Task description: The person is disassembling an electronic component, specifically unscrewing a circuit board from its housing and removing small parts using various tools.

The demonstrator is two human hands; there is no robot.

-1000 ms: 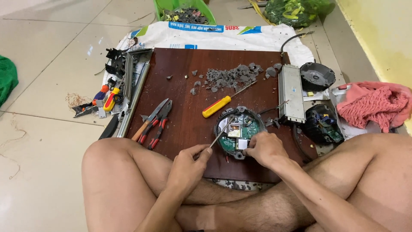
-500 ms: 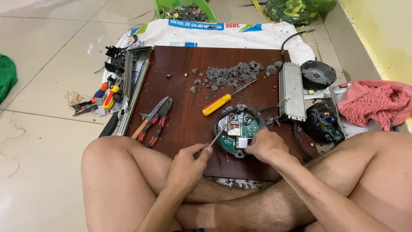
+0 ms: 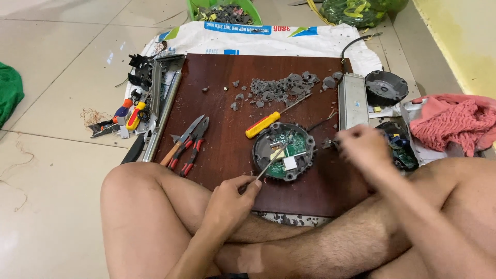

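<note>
The round housing (image 3: 284,151) with its green circuit board lies on the brown board (image 3: 227,103) near its front edge, right of centre, and the left hand (image 3: 231,199) has its fingers pinched on a thin metal tool (image 3: 269,164) whose tip rests on the circuit board. The right hand (image 3: 361,147) is blurred just right of the housing, so I cannot tell how its fingers stand. A yellow screwdriver (image 3: 264,124) lies just behind the housing, pliers (image 3: 190,142) sit near the left edge, and grey rubble (image 3: 281,88) lies toward the back edge.
</note>
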